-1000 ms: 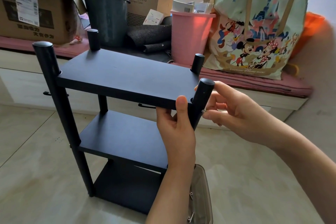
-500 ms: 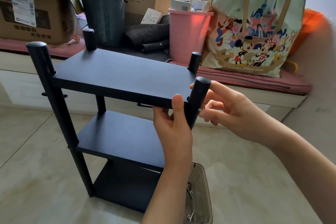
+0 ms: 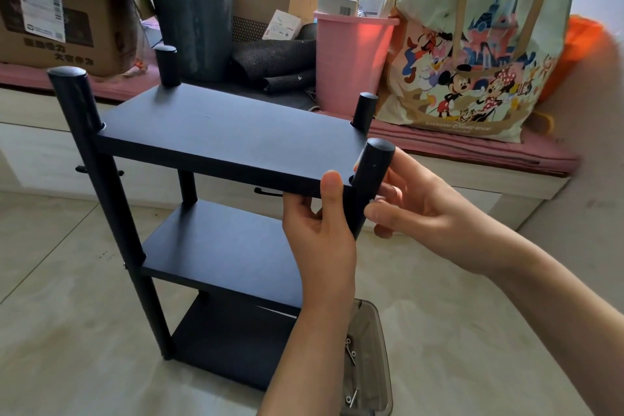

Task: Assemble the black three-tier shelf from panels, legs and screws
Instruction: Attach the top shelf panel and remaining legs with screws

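The black three-tier shelf (image 3: 223,132) stands upright on the tiled floor, three panels between round black legs. My left hand (image 3: 319,230) grips the near right corner of the top panel, thumb on top, fingers under it. My right hand (image 3: 418,203) is at the outer side of the near right leg (image 3: 371,176), fingertips pinched against the leg just below the top panel; something small and pale shows at the fingertips, too small to name. A clear plastic tray (image 3: 374,341) with loose screws (image 3: 351,355) lies on the floor behind my left forearm.
A low bench with a pink cushion (image 3: 472,149) runs behind the shelf, loaded with cardboard boxes (image 3: 67,10), a dark bin (image 3: 196,27), a pink bin (image 3: 351,57) and a cartoon tote bag (image 3: 472,44). A wall (image 3: 594,145) rises at the right.
The view has shifted slightly. My right hand's fingers have closed in against the near right leg. My left hand keeps its grip on the top panel corner.
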Motion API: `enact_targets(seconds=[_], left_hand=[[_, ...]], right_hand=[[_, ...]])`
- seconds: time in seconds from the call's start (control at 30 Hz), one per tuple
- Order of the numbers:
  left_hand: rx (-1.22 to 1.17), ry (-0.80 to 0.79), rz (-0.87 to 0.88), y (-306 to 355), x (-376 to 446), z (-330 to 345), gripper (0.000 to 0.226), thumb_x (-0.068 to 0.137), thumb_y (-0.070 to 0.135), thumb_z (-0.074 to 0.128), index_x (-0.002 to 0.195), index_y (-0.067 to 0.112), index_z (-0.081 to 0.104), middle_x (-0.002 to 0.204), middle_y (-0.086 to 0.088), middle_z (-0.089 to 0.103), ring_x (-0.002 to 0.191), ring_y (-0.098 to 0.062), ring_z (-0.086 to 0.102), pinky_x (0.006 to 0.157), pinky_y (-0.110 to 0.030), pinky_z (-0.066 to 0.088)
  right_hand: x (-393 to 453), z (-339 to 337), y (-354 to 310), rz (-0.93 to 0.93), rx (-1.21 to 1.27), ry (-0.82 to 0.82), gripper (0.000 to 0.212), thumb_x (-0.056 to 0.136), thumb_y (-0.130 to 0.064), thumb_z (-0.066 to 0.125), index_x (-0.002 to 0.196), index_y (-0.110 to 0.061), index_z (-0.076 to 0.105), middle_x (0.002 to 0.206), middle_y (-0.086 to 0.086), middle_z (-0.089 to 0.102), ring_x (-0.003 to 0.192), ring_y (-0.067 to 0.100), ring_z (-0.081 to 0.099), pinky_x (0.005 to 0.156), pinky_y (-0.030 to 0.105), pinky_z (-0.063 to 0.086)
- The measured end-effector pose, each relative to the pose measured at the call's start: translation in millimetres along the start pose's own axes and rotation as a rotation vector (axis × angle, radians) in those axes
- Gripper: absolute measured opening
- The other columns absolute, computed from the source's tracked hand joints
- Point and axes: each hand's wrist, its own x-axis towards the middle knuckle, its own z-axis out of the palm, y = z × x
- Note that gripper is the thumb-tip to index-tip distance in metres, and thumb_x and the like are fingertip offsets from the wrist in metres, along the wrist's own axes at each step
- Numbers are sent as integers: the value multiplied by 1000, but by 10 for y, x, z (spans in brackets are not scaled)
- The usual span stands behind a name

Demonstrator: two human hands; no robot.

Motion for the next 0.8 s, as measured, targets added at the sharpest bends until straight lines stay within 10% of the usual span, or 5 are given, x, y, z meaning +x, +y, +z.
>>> enact_targets(seconds=[0.2,0.8], left_hand=[[-21,3,-23,40,19,-21,49,73,67,61,113,39,62,118,11,71,113,-8,66,96,-24,54],[35,-78,-18,34,11,-53,17,92,48,57,108,42,58,105,21,70,101,1,67,79,-9,51]], right_hand=[[-3,-7,6,11,-14,7,41,91,-15,56,132,-20,48,98,31,47,85,47,42,68,34,49],[-37,-38,0,-80,-114,112,44,86,-8,59,129,-7,53,83,24,46,72,35,49,66,35,51]])
